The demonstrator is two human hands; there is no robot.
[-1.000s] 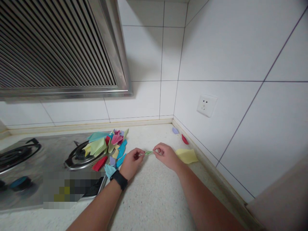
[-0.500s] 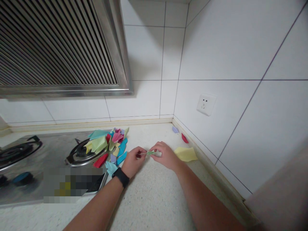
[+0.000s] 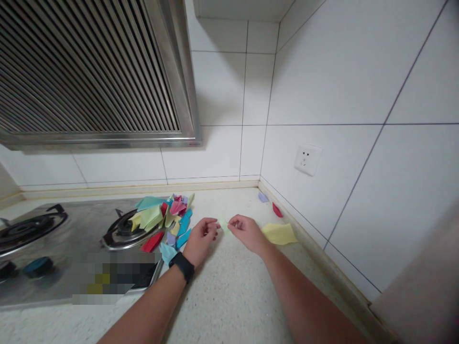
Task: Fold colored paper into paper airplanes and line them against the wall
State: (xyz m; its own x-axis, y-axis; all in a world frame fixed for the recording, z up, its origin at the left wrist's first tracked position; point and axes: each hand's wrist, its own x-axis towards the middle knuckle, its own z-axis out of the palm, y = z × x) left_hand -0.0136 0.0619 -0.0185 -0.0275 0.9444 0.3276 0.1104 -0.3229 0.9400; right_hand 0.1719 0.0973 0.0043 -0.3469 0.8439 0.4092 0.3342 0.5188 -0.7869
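Observation:
A small pale green piece of folded paper [image 3: 224, 225] is between my two hands, just above the counter. My right hand [image 3: 247, 232] pinches its right edge between thumb and fingertips. On the other side, my left hand [image 3: 202, 239] has curled fingers with the fingertips at the paper's left edge; part of the paper is covered by them. A black watch is on my left wrist. Close to my left hand lies a pile of coloured folded papers [image 3: 178, 207], in blue, pink, red, yellow and green. A yellow paper sheet [image 3: 279, 234] lies beside my right wrist.
A steel gas stove [image 3: 86, 229] is at the left, and some of the papers rest over its right burner. The range hood [image 3: 107, 138] hangs above. By the right wall lie a red paper piece [image 3: 277, 209] and a purple one [image 3: 263, 197].
The green paper was seen nearly edge-on and now shows a flatter, broader face. My left fingers have loosened a little and spread. The view has tilted slightly upward.

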